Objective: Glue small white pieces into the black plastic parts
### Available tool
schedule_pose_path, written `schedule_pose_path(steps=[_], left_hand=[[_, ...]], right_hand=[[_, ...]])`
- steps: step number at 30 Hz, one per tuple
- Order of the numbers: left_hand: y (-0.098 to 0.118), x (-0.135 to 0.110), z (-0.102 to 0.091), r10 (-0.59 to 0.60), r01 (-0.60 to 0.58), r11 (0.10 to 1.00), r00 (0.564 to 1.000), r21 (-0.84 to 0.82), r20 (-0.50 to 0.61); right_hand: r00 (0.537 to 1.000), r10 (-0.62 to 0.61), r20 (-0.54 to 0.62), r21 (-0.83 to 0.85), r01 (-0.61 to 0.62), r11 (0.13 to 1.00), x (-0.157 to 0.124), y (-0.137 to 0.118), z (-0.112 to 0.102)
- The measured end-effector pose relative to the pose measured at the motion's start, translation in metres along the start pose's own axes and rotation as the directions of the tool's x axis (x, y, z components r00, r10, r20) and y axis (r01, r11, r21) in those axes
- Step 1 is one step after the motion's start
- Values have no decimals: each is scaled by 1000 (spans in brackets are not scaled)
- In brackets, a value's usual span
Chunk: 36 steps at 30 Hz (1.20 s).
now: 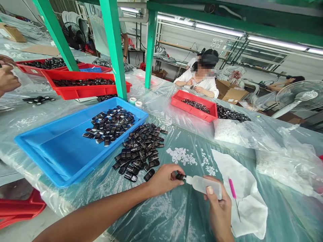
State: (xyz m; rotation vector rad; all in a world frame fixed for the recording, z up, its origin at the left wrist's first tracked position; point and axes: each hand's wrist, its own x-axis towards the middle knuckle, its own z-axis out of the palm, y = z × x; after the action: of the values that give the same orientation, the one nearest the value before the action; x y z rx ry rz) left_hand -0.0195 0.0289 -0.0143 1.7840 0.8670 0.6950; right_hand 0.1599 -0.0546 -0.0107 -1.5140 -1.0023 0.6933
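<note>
Between the thumb and fingers of my left hand (165, 179) is a small black plastic part (180, 176). My right hand (219, 205) grips a translucent white squeeze bottle (205, 187), tilted so its nozzle points left at the black part. Nozzle and part meet or nearly meet; I cannot tell whether they touch. Left of my left hand lies a pile of black plastic parts (142, 148) on the plastic-covered table. Small white pieces (182, 156) are scattered beyond my hands. A pink-handled pick (232, 189) with a thin metal shaft rests on a white cloth (248, 201) at the right.
A blue tray (58, 158) holds more black parts. Red trays (88, 90) stand behind it, another red tray (194, 111) farther right. Bags of white material (285, 168) lie at right. Green posts (113, 47) rise from the table. A co-worker (199, 75) sits opposite; another person's hand (7, 79) shows at far left.
</note>
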Motion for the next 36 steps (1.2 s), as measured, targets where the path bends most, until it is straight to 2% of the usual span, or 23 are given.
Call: schedule_pose_path(steps=[3,9,16,20,25,29,31,34,36], left_hand=[[1,-1,0,28,-28,998,1000,49,1],[6,-2,-2,7,-4,991,1000,131,-25],[9,-1,-1,-8,6,992,1000,125,16],[9,-2,-1,3,-8,989,1000,151,28],[11,-3,-3,5,-11,981,1000,191,30],[11,-2,-4,19,-21,980,1000,198,16],[11,-1,-3,16,-14,981,1000,192,-7],[12,-1,-2,-8,11,990,1000,138,-24],[12,-1,-2,-15,16,998,1000,67,-15]], right_hand=[[1000,2,5,7,-2,1000,-4,-5,5],[998,-35,-61,43,38,998,-2,-11,15],[992,-103,67,-22,105,994,6,-2,4],[995,-62,84,26,60,998,3,-8,7],[998,-46,-32,125,49,991,0,-18,16],[1000,13,19,216,-17,976,3,-16,16],[993,86,79,343,-108,933,5,-11,15],[971,182,156,545,-238,804,9,-6,14],[959,216,185,623,-284,729,12,-4,13]])
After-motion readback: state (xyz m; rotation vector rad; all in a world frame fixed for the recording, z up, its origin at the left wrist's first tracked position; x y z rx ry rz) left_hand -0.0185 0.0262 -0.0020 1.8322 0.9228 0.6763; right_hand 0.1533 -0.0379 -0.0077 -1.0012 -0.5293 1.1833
